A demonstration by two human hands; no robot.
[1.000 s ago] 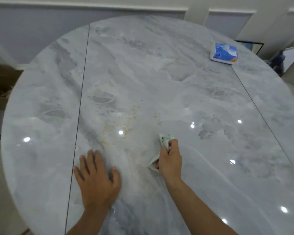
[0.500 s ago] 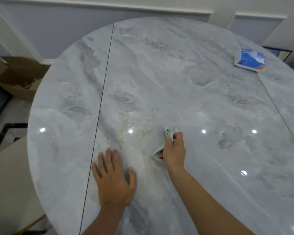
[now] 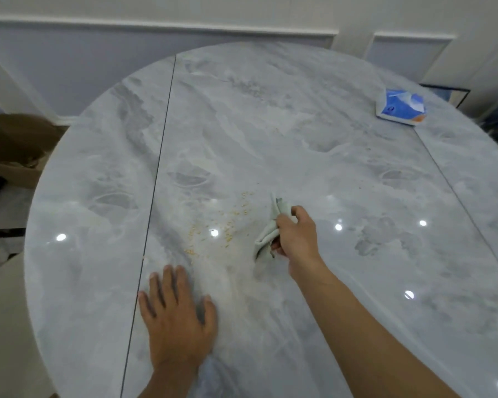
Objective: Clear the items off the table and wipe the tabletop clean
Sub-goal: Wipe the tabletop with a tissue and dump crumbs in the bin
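Note:
A round grey marble tabletop [image 3: 314,145] fills the view. My right hand [image 3: 296,237] grips a crumpled pale green cloth [image 3: 268,234] near the table's middle, the cloth hanging from my fingers onto the surface. Small yellow crumbs [image 3: 227,222] lie scattered just left of the cloth. My left hand [image 3: 179,320] rests flat on the tabletop near the front, fingers spread, holding nothing. A blue and white tissue pack [image 3: 401,107] lies at the far right of the table.
A dark seam [image 3: 156,191] runs front to back through the left part of the table, another seam [image 3: 460,196] on the right. An open cardboard box [image 3: 15,147] stands on the floor to the left. A panelled wall [image 3: 127,61] is behind.
My right hand has pushed the cloth a little farther from me, beside the crumbs. The view has turned left, showing the cardboard box. My left hand stays flat in place.

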